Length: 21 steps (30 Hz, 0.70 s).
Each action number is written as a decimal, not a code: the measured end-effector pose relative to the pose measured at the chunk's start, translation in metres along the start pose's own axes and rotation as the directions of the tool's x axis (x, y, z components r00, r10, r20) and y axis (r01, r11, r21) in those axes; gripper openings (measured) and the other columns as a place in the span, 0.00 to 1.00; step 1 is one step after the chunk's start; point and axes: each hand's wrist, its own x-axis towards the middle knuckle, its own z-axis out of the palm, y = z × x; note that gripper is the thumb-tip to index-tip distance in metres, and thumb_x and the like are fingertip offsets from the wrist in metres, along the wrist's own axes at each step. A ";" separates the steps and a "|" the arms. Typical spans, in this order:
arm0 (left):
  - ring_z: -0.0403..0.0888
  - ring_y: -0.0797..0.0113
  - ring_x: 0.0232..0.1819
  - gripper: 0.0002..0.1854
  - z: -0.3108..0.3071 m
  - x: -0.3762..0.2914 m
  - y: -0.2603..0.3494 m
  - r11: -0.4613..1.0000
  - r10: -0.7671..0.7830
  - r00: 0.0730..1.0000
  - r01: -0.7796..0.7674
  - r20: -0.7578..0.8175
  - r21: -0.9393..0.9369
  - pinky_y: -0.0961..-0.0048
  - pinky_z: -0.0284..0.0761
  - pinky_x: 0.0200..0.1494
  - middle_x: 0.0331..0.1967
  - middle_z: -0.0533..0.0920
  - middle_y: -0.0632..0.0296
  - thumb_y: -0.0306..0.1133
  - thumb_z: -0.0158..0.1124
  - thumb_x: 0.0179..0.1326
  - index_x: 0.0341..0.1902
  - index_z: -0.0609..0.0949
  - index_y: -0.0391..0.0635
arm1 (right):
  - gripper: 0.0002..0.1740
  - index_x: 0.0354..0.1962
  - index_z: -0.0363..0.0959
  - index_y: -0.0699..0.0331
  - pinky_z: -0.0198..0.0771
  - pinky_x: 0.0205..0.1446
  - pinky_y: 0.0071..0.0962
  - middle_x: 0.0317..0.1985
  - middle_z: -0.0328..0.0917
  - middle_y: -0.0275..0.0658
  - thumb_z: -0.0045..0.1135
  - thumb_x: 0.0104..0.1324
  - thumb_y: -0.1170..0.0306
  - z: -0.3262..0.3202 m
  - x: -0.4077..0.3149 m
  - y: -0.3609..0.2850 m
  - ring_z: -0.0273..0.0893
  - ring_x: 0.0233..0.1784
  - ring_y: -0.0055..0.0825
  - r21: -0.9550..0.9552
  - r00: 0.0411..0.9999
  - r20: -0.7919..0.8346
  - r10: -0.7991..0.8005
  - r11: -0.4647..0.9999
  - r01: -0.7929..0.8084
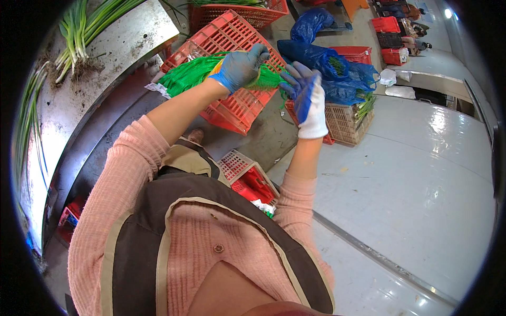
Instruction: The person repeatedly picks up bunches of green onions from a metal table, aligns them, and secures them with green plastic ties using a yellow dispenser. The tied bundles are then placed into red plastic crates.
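My left hand (pixel 242 68), in a smudged blue glove, is closed over a bundle of green mesh netting (pixel 191 75). White tags (pixel 158 90) hang at the bundle's near left end, and something yellow shows beside the wrist. The netting lies across a red plastic crate (pixel 233 106) with slatted sides. To the right is my right hand (pixel 304 91), in a white knit glove with blue coating. Its fingers are spread beside the netting's right end, where a loose green strand hangs. Its thumb is hard to make out.
Leeks or large spring onions (pixel 75 47) with roots lie on a dirty metal table (pixel 130 43) at left. Blue plastic bags (pixel 316 59) rest over a beige crate (pixel 344 124) at right. Stacked crates (pixel 247 173) stand near my legs. People (pixel 415 43) are far off at upper right.
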 end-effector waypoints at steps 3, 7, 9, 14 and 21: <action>0.79 0.50 0.28 0.09 0.003 -0.003 -0.003 0.990 0.137 0.990 -0.136 0.019 -0.021 0.57 0.74 0.28 0.29 0.81 0.56 0.39 0.54 0.63 0.42 0.72 0.49 | 0.24 0.50 0.69 0.73 0.66 0.50 0.22 0.43 0.77 0.42 0.48 0.66 0.60 0.011 0.007 -0.007 0.72 0.45 0.23 -0.439 0.970 0.227 -0.085 0.880 0.179; 0.76 0.49 0.21 0.10 0.005 0.000 -0.002 0.982 0.131 0.988 -0.141 -0.078 -0.130 0.55 0.70 0.24 0.19 0.77 0.51 0.41 0.55 0.62 0.39 0.72 0.49 | 0.15 0.41 0.77 0.68 0.66 0.43 0.17 0.35 0.78 0.31 0.59 0.58 0.68 0.022 0.010 0.010 0.72 0.36 0.15 -0.268 0.969 0.167 0.182 0.954 -0.133; 0.76 0.48 0.23 0.10 -0.002 0.004 0.003 0.978 0.115 0.993 -0.119 -0.030 -0.174 0.56 0.71 0.25 0.20 0.77 0.50 0.41 0.54 0.63 0.39 0.72 0.49 | 0.08 0.35 0.77 0.67 0.66 0.38 0.17 0.30 0.78 0.30 0.57 0.58 0.73 0.023 0.011 0.022 0.72 0.31 0.15 -0.268 0.989 0.084 0.123 0.959 -0.096; 0.76 0.64 0.27 0.21 -0.048 0.006 0.022 0.827 -0.370 0.926 0.291 -0.074 -0.482 0.69 0.73 0.33 0.27 0.79 0.55 0.47 0.66 0.54 0.38 0.74 0.42 | 0.00 0.27 0.75 0.66 0.68 0.32 0.17 0.26 0.77 0.33 0.56 0.56 0.78 0.029 0.015 0.036 0.71 0.25 0.16 0.024 0.998 -0.064 0.016 1.000 -0.014; 0.75 0.74 0.26 0.10 -0.075 -0.005 0.028 0.535 -0.292 0.701 0.684 0.651 -0.497 0.78 0.72 0.32 0.24 0.80 0.64 0.34 0.63 0.58 0.35 0.80 0.38 | 0.09 0.24 0.70 0.64 0.66 0.25 0.18 0.22 0.74 0.33 0.44 0.64 0.75 0.058 0.019 0.043 0.69 0.21 0.16 0.089 0.989 -0.148 0.026 0.996 -0.013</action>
